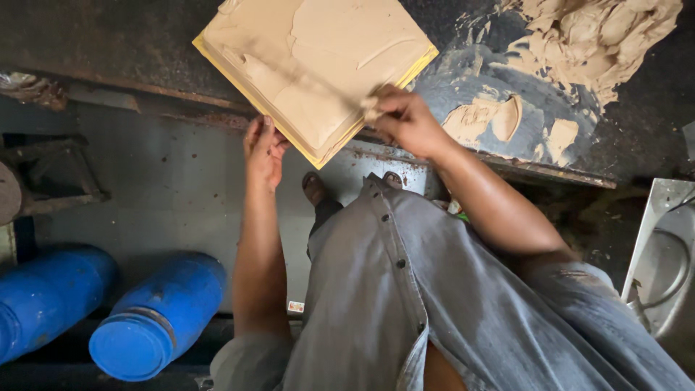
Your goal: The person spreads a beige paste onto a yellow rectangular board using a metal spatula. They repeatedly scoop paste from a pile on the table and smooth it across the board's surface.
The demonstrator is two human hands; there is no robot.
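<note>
A square yellow-edged mould (318, 69) smeared with tan clay lies tilted on the edge of a dark workbench (108, 43). My left hand (264, 148) grips the mould's near left edge from below. My right hand (405, 119) is closed on a thin tool or wire at the mould's near right corner; the tool is blurred and hard to make out. A heap of wet tan clay (601, 40) sits on the bench to the right, with flat smears of clay (499, 119) beside my right hand.
Two blue plastic drums (156, 318) lie on the floor at the lower left. A rusty metal frame (51, 174) stands at the left. A grey metal object (662, 246) with a cable is at the right edge. My sandalled feet (315, 188) are below the bench.
</note>
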